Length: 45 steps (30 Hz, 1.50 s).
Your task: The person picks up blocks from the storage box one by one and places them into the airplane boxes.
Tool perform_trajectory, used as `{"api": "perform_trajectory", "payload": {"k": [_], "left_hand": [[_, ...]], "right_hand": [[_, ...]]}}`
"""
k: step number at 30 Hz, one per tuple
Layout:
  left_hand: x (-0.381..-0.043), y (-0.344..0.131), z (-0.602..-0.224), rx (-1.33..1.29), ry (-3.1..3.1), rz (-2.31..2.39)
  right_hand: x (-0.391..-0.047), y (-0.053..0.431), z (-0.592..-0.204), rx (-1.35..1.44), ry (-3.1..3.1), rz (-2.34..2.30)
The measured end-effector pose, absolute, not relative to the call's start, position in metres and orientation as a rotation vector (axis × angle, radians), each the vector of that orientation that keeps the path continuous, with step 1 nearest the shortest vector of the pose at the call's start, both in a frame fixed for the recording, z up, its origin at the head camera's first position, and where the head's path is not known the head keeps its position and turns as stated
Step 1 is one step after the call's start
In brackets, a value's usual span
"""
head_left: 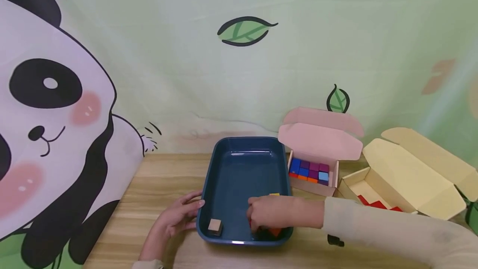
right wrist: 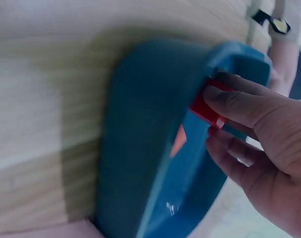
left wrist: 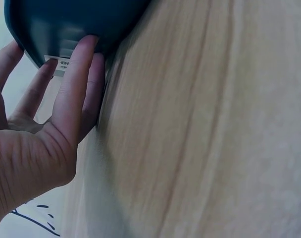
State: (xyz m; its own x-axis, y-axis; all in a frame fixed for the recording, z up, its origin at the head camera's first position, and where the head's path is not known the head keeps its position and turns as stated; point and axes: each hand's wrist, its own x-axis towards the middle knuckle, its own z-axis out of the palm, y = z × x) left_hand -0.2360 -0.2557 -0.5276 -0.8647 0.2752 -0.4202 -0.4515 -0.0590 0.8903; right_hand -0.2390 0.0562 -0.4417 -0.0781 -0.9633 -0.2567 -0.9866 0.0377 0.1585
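My right hand (head_left: 270,213) is over the near right part of a dark blue tray (head_left: 242,177). In the right wrist view it pinches a red block (right wrist: 204,107) between thumb and fingers. An orange block (head_left: 275,232) lies below that hand, and a bit of a yellow block (head_left: 274,194) shows behind it. A pale wooden block (head_left: 214,226) sits in the tray's near left corner. At the left side of the tray, my left hand (head_left: 175,216) has its extended fingers (left wrist: 74,84) against the outer wall.
Right of the tray stands an open pink box (head_left: 313,186) holding several blue, purple, red and orange blocks. Farther right is an open cream box (head_left: 354,179) with red blocks (head_left: 377,204) inside. A panda-printed cloth (head_left: 168,53) hangs behind the wooden table (head_left: 123,219).
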Motion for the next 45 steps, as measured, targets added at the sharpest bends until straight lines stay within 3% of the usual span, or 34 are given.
{"api": "perform_trajectory", "payload": {"k": [24, 35, 45], "left_hand": [[-0.239, -0.254, -0.529, -0.164, 1.725, 1.976], [-0.238, -0.257, -0.527, -0.159, 1.721, 1.976], [-0.237, -0.256, -0.528, -0.164, 1.728, 1.974]], "right_hand": [[-0.26, 0.15, -0.407, -1.643, 2.584, 0.104], [-0.265, 0.199, -0.401, -1.675, 2.747, 0.277], [-0.271, 0.233, -0.394, -1.533, 2.731, 0.094]]}}
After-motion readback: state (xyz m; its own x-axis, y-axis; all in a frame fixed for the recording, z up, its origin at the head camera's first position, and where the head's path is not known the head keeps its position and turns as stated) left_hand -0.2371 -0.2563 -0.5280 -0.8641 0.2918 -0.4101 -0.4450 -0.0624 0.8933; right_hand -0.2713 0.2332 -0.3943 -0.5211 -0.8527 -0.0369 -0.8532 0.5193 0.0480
